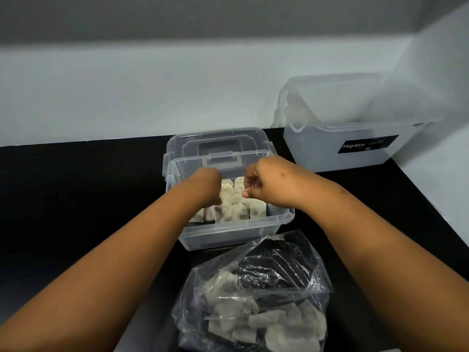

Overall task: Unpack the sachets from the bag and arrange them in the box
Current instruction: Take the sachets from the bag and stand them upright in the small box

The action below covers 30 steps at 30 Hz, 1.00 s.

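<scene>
Head view: both hands reach into the clear box on the black surface. The left hand is curled among the sachets; whether it grips one cannot be told. The right hand has fingers curled, pinching at a sachet top. Sachets stand upright in rows, long axis vertical. The plastic bag nearer the person holds more sachets, lying jumbled. The lid lies behind the box; a larger container stands far right.

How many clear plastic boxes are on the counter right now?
2. The small open box sits in the centre, holding sachets, with both hands inside and its lid behind. The larger Megabox box stands back right. None seems hidden.
</scene>
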Tool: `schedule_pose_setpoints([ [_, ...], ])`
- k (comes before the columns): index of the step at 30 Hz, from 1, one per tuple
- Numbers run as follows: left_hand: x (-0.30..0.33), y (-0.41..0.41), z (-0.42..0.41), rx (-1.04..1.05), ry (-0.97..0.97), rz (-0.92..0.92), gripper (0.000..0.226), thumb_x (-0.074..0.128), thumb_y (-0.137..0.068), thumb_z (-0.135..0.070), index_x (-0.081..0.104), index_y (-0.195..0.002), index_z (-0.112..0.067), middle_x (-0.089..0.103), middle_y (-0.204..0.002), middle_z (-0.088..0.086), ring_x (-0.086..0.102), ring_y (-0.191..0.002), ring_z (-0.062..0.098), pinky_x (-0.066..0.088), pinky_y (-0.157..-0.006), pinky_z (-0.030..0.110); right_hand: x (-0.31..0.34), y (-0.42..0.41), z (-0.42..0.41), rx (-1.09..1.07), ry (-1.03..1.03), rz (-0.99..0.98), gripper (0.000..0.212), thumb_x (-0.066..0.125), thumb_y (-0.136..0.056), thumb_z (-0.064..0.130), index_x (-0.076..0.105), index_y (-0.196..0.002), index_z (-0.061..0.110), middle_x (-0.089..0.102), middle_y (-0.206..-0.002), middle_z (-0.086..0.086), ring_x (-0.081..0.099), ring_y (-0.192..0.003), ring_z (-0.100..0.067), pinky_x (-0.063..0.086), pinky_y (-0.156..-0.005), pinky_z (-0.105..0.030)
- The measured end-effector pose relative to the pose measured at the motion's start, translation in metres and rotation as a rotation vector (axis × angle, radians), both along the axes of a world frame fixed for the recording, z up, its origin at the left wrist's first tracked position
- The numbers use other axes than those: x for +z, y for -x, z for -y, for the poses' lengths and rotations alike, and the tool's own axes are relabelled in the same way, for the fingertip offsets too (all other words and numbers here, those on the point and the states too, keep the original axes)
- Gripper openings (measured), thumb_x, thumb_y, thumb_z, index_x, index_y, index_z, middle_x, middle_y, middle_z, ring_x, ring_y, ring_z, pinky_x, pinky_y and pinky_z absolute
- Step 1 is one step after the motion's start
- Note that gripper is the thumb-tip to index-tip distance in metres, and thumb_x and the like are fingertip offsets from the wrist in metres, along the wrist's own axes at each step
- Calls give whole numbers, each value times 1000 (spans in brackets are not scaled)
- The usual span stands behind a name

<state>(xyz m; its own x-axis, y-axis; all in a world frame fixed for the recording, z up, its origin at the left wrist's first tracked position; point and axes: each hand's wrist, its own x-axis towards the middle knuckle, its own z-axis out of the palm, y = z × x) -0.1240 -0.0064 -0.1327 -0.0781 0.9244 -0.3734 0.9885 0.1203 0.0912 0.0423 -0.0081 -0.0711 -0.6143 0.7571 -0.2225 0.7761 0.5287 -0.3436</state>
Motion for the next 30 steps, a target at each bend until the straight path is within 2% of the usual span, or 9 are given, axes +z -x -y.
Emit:
schedule_pose_setpoints([
  [3, 19, 0, 19, 38, -199, 110, 19, 69, -86, -26, 67, -97, -11, 67, -98, 5, 62, -94, 23, 51, -83, 34, 8, -11, 15, 34, 47, -99, 18, 69, -87, 35, 69, -95, 19, 67, -85, 8, 64, -77, -8, 49, -69, -23],
  [6, 38, -4, 63, 33, -464, 275, 13, 63, -89, -29, 65, -86, -17, 66, -82, -3, 59, -71, 12, 48, -68, 29, 10, -29, 35, 133, 264, -133, 11, 69, -87, 32, 69, -91, 22, 72, -79, 2, 69, -68, -5, 55, -68, -22],
  [9, 41, -16, 116, -39, -589, 301, 14, 59, -91, -29, 65, -84, -19, 60, -78, -9, 49, -63, 5, 39, -61, 24, -8, -45, 56, 184, 542, -55, 9, 67, -89, 25, 69, -96, 19, 74, -87, -4, 72, -76, -13, 60, -74, -29],
  [12, 24, -24, 158, -80, -631, 334, 13, 59, -91, -29, 65, -85, -19, 55, -78, -9, 51, -67, 6, 45, -62, 24, -40, -49, 68, 199, 568, 64, 8, 65, -91, 22, 70, -97, 19, 74, -87, -3, 73, -78, -15, 59, -73, -30],
  [17, -18, -23, 205, -98, -525, 256, 22, 65, -83, -44, 67, -96, -26, 54, -94, -10, 53, -87, 10, 48, -71, 24, -93, -31, 79, 105, 371, -12, 8, 66, -90, 20, 71, -97, 20, 72, -90, 4, 65, -73, -9, 55, -77, -30],
  [20, -41, -19, 226, -46, -364, 93, 56, 73, -66, -60, 61, -112, -30, 50, -105, -8, 50, -92, 15, 52, -71, 32, -113, -16, 86, 44, 282, -82, 22, 67, -88, 27, 68, -109, 19, 69, -100, 0, 62, -85, -14, 49, -78, -27],
  [23, -54, -22, 236, 11, -257, 59, 79, 73, -66, -60, 46, -134, -30, 43, -120, -3, 45, -106, 18, 50, -84, 34, -126, -7, 93, 55, 235, -58, 41, 69, -86, 36, 62, -122, 19, 64, -108, -2, 60, -91, -18, 45, -76, -26],
  [27, -68, -28, 241, 86, -219, 114, 79, 71, -75, -52, 34, -140, -29, 33, -131, -3, 38, -116, 18, 45, -97, 33, -137, -2, 101, 79, 186, -87, 43, 71, -83, 41, 62, -120, 23, 53, -111, 1, 58, -96, -17, 49, -85, -30],
  [30, -74, -29, 244, 128, -223, 144, 77, 71, -74, -51, 36, -139, -28, 33, -132, -4, 38, -118, 17, 44, -98, 32, -139, -1, 104, 96, 209, -117, 31, 73, -81, 37, 66, -108, 23, 52, -108, 2, 55, -91, -14, 46, -80, -27],
])
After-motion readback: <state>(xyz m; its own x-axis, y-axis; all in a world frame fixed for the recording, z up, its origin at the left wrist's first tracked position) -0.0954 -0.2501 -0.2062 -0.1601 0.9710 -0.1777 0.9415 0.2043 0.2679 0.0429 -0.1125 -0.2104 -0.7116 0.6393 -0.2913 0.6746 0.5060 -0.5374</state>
